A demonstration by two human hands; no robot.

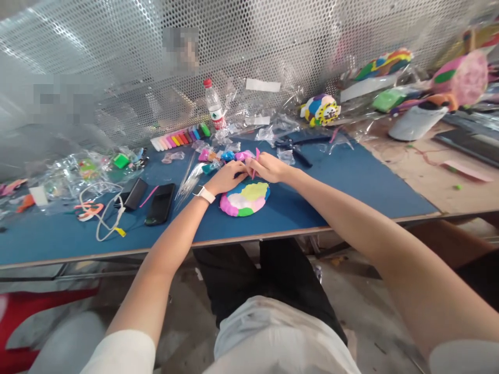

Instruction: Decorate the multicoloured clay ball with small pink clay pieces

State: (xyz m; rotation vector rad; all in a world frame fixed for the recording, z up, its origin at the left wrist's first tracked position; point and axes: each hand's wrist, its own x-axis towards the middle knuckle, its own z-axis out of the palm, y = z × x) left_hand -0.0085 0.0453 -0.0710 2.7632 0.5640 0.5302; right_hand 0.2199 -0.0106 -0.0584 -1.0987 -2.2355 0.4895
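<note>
My right hand [267,168] is closed round a thin pink stick-like tool [256,157], its fingertips meeting those of my left hand. My left hand [230,176], with a white watch on the wrist, has its fingers curled together; whatever lies in them is hidden. Just below both hands, a flat oval of modelling clay [246,199] in patches of pink, white, yellow, green and blue lies on the blue mat [288,208]. Behind the fingers sit small wrapped lumps of clay, among them a blue lump [227,155] and a pink lump [204,155].
Black pliers [298,148] lie behind my right hand. Left of me are a black phone [160,204], a white cable [102,221] and clear wrappers. A water bottle [215,106] stands at the back beside a row of clay sticks [181,138]. A patchwork clay animal [320,110] sits back right.
</note>
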